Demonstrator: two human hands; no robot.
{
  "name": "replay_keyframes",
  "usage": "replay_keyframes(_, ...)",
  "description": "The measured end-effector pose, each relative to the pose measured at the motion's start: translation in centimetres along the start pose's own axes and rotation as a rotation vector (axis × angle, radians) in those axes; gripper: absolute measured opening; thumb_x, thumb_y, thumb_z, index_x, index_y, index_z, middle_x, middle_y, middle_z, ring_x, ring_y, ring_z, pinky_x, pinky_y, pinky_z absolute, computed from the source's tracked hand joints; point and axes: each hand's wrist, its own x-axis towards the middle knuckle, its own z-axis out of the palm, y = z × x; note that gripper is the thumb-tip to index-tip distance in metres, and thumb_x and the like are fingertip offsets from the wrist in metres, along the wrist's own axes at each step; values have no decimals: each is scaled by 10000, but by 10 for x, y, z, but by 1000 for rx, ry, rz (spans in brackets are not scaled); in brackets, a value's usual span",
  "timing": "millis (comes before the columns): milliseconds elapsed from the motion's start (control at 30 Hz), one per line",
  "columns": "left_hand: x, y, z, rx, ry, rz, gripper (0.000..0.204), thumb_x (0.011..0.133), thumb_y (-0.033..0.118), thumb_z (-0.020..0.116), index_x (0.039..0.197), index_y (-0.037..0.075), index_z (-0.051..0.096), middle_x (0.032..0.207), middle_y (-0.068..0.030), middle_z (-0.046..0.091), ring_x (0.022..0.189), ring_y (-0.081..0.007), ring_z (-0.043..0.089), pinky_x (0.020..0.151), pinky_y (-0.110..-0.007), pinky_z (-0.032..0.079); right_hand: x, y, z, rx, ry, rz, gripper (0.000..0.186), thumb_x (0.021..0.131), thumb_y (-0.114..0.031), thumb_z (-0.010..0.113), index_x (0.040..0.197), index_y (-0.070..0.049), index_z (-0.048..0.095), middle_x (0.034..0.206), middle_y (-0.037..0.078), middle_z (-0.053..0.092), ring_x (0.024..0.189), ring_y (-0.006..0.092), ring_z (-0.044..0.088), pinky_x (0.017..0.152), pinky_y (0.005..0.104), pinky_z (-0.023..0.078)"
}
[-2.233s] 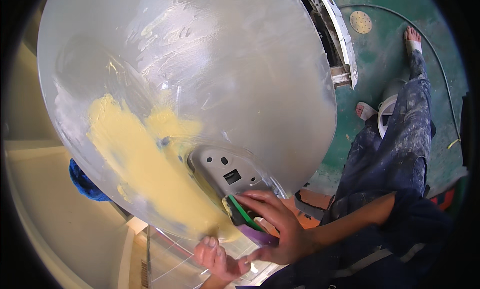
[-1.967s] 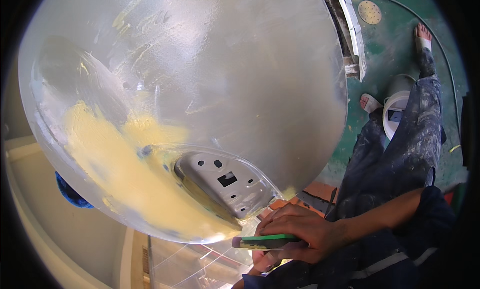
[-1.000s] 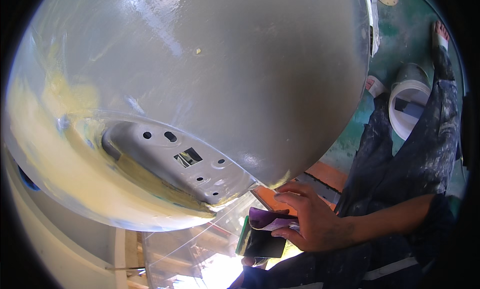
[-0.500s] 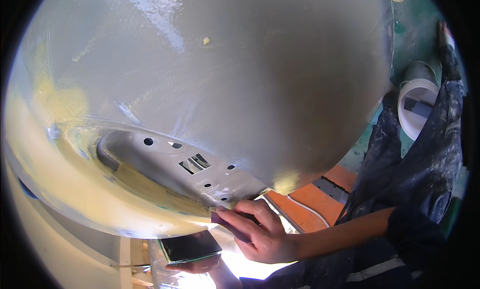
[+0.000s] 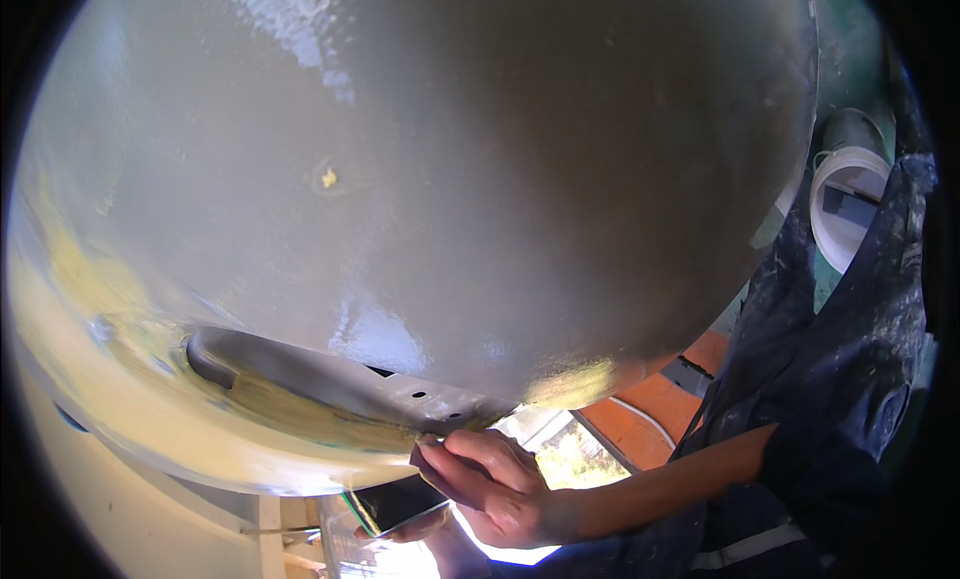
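Dome [image 5: 480,179] of pale grey, smooth and glossy, fills most of the view, with a small yellow speck near its middle and a broad yellow smear of filler [image 5: 70,299] along its lower left edge. Recessed grey plate [image 5: 330,379] with small holes sits at the dome's lower rim, partly coated in the same yellowish paste. Dark blue work trousers [image 5: 850,359], spattered with pale flecks, occupy the right side above a green floor. White bucket [image 5: 850,199] stands at upper right, just beside the dome's edge. Orange board [image 5: 650,409] lies below the dome, near the right forearm. Right hand [image 5: 495,484] comes in from the right, fingers curled and pressed together on a small purple pad [image 5: 432,471], its fingertips touching the lower rim of the plate. Flat dark blade with green edge [image 5: 400,504] lies just beneath the right hand, held from below by the left hand [image 5: 415,527], of which only a few fingers show; whether that grip is tight cannot be told.
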Motion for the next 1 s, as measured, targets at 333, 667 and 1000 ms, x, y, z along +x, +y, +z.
replay_keyframes(333, 6, -5, 11, -12, -26, -52, 904, 811, 507, 896, 1406, -18, 464, 1187, -119, 574, 1048, -235, 613, 914, -353, 523, 5, -12, 14, 69, 110, 43, 615, 661, -239, 983, 1137, 90, 778, 1158, 187, 678, 947, 248, 719, 795, 322, 605)
replay_keyframes(667, 14, -6, 18, -27, -52, -54, 877, 819, 495, 890, 1390, -22, 471, 1169, -124, 581, 1027, -235, 616, 899, -349, 523, 12, -15, 0, 62, 15, 36, 631, 684, -171, 977, 1198, 111, 742, 1139, 185, 685, 962, 232, 718, 797, 296, 614)
replay_keyframes(1000, 18, -11, 20, -42, -58, -54, 851, 827, 484, 884, 1373, -26, 478, 1152, -129, 587, 1006, -234, 619, 884, -344, 523, -6, -6, -3, -21, -69, 2, 678, 705, -212, 993, 1229, 123, 723, 1200, 178, 608, 1016, 255, 696, 873, 310, 575)
